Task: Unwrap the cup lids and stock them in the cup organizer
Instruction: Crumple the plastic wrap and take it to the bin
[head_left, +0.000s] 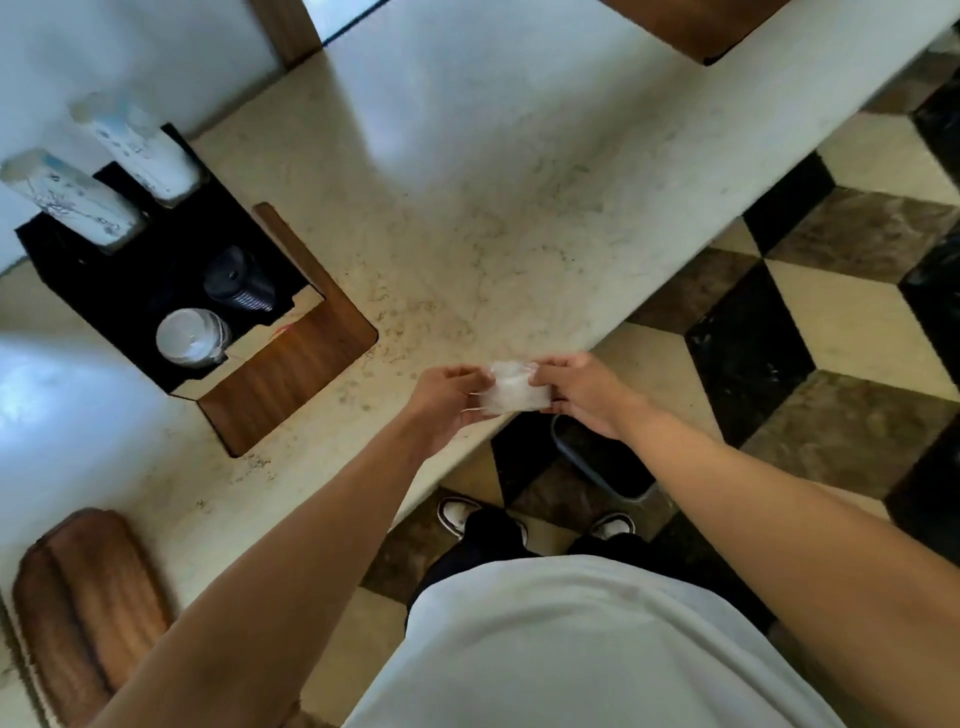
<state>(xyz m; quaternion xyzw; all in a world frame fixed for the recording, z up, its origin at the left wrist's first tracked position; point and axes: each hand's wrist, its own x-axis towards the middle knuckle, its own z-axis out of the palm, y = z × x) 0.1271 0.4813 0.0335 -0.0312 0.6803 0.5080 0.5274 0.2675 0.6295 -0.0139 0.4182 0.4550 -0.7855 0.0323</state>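
Both hands hold a crumpled clear plastic wrapper (511, 388) over the counter's front edge. My left hand (448, 397) pinches its left side and my right hand (584, 391) grips its right side. At the left stands the black cup organizer (130, 280). A stack of white lids (191, 338) fills its front slot and a stack of black lids (240, 280) sits in the slot behind. Two tall stacks of white paper cups (67, 200) (137, 148) rise from the rear slots.
The marble counter (467, 208) runs diagonally. A wooden tray (291, 364) lies under the organizer, and a wooden board (88, 608) sits at the lower left. A dark bin (597, 457) stands on the checkered floor below my right hand, near my shoes.
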